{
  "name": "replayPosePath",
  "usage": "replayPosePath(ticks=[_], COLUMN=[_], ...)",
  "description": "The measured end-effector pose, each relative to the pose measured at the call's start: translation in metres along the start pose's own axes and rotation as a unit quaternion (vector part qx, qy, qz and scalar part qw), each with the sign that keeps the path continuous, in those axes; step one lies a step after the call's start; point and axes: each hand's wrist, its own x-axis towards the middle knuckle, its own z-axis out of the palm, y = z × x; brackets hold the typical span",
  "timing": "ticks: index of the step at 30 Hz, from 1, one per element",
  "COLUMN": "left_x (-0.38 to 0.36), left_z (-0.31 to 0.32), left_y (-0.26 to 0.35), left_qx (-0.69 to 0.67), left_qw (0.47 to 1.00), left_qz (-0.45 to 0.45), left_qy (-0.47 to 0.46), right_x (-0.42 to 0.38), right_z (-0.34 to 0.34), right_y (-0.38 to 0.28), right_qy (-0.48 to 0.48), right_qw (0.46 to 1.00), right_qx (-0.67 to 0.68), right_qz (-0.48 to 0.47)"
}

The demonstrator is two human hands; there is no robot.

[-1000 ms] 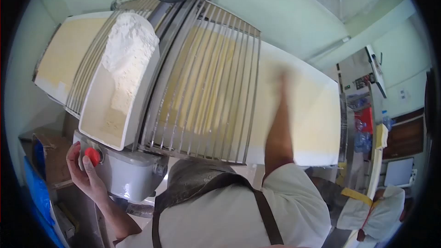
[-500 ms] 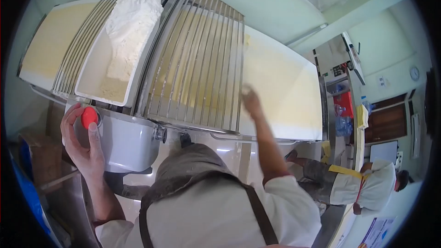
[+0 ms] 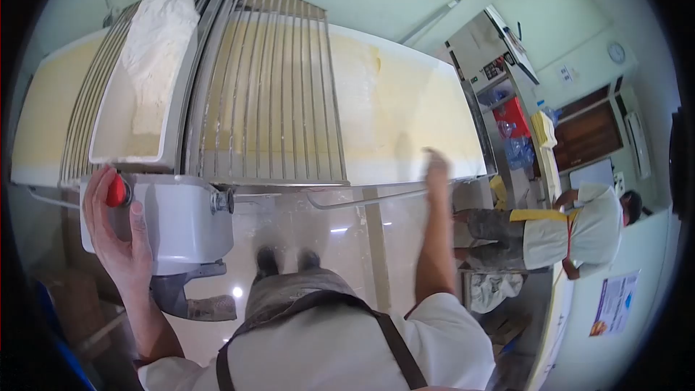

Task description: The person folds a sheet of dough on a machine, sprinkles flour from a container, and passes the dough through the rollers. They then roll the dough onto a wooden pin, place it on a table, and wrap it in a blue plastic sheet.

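Observation:
My left hand (image 3: 116, 235) rests on the grey control housing (image 3: 181, 221), its fingers spread around the red knob (image 3: 116, 190). Out to the right, my right hand (image 3: 436, 168) is over the near edge of the belt, blurred by motion, so its fingers cannot be made out. A pale yellow dough sheet (image 3: 405, 101) lies on the white belt and runs beneath the metal bar guard (image 3: 271, 94). The white bin (image 3: 119, 127) on top of the machine holds white flour (image 3: 156, 36).
A person (image 3: 572, 235) in a white shirt stands at the right by another counter. Beyond the belt's right end are a red crate (image 3: 511, 117) and plastic bottles (image 3: 519, 152). A curved metal rail (image 3: 362, 201) runs along the machine's near side.
My right hand has moved right and nearer along the belt. The view has shifted, with more floor showing. The dough sheet's edge under the guard looks different. My left hand remains at the knob.

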Motion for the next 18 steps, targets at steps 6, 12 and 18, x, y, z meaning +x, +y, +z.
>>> replayPosePath(ticks=[6,12,18], left_x=[-0.006,-0.015,-0.005], left_z=[0.003,0.014,0.036], left_y=[-0.001,-0.021,-0.087], left_qx=[0.043,0.050,0.047], left_qw=[0.999,0.998,0.996], left_qz=[0.023,0.039,0.018], left_qy=[-0.011,0.011,-0.070], right_x=[0.025,-0.141,-0.402], right_z=[-0.109,0.027,-0.103], right_y=[-0.055,-0.051,0.101], right_qy=[0.295,-0.064,0.027], right_qw=[0.898,0.951,0.944], right_qx=[0.296,0.301,-0.012], right_qz=[0.136,0.038,0.327])
